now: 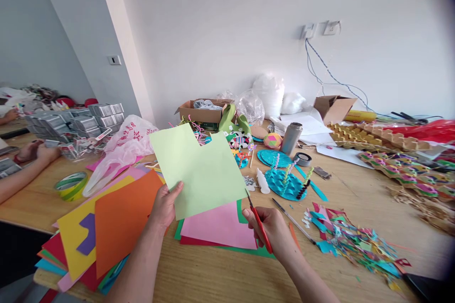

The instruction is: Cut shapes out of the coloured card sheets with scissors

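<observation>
A pale green sheet of paper (pixel 202 175), with a notch missing from its top edge, is held up over the table in my left hand (pixel 166 204), thumb on its face. My right hand (pixel 272 227) grips red-handled scissors (pixel 262 229), their tips at the sheet's lower right corner. Whether the blades touch the paper I cannot tell. Below the sheet lie pink paper (pixel 220 232) and green paper. To the left, an orange sheet (pixel 124 218) and a yellow sheet (pixel 76 229) top a colourful stack, with a purple cut piece (pixel 87 234) on it.
Paper scraps (pixel 355 241) and a pen (pixel 293 220) lie right of my right hand. Beyond are a blue egg-tray craft (pixel 286 183), a glue bottle (pixel 263 181), a metal flask (pixel 292 138) and black tape (pixel 303 159). Green-yellow tape (pixel 71 186) and another person's arm (pixel 28 170) are at left.
</observation>
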`<state>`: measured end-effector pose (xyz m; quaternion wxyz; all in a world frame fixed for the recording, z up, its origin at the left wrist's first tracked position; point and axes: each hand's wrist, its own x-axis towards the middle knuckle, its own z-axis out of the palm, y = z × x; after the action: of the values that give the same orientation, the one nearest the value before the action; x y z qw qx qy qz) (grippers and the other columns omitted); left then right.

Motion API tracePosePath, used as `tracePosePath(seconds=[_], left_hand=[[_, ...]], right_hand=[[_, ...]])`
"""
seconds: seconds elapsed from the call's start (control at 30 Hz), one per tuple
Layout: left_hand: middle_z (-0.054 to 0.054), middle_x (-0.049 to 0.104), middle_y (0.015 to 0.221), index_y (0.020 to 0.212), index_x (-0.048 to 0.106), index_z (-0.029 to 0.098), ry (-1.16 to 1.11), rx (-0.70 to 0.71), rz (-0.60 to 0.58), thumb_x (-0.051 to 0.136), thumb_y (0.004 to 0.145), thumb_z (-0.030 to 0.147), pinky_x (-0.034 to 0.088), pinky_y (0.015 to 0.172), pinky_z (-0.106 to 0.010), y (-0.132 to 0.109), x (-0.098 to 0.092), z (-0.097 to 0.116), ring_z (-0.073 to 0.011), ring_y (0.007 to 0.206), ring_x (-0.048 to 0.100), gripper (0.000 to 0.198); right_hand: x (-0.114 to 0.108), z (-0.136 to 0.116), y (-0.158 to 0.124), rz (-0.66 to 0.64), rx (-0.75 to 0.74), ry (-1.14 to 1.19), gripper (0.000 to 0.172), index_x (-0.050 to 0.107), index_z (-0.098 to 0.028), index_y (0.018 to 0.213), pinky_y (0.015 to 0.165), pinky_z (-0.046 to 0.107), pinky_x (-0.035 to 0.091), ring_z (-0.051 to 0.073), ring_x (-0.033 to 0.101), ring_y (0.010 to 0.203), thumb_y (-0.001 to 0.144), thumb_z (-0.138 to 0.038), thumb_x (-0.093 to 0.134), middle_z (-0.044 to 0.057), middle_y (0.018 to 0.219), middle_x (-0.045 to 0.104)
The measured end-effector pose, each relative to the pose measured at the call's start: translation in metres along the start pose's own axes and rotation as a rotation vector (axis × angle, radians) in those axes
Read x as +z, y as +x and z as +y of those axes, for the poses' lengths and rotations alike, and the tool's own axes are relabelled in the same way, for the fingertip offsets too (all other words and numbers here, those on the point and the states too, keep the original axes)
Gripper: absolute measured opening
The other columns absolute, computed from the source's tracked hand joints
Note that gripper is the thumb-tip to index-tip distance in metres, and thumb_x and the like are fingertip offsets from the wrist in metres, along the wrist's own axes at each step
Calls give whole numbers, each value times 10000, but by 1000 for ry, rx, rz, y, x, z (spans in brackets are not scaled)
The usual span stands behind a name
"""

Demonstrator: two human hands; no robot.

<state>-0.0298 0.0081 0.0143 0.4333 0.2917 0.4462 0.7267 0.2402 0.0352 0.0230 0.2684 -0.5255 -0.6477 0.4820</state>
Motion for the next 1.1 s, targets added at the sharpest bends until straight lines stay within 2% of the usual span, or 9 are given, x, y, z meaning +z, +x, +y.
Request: tracePosePath(seconds=[0.23,0.47,0.9,1.1], left_hand=[[-103,775,929,950,746,149,13,1,-23,825,647,382,551,793,-387,0,-1,-2,-289,876,719,390],[-111,774,913,938,735,137,13,-20,-32,818,657,386,558,756,-379,-2,0,0,-295,874,716,385],[-108,772,921,935,747,146,2,-5,-26,834,635,395,544,792,-378,-3,2,1,-282,876,712,400],[-99,772,858,892,746,140,27,-13,-24,827,644,408,555,733,-366,-5,4,3,-273,799,718,374]], right_hand=[[0,-1,-1,-9,-16,-19,469,524,-188,576,368,189,350,103,517,362,802,-597,569,-34,431,511],[1,-6,-1,3,12,-35,496,531,-189,575,364,202,358,107,508,355,759,-649,563,-23,443,521],[1,-2,-1,26,1,31,485,518,-196,554,339,199,340,94,446,332,728,-640,610,-46,405,446],[1,-5,-2,37,30,23,477,522,-202,560,324,193,323,92,429,335,727,-640,609,-53,400,425]])
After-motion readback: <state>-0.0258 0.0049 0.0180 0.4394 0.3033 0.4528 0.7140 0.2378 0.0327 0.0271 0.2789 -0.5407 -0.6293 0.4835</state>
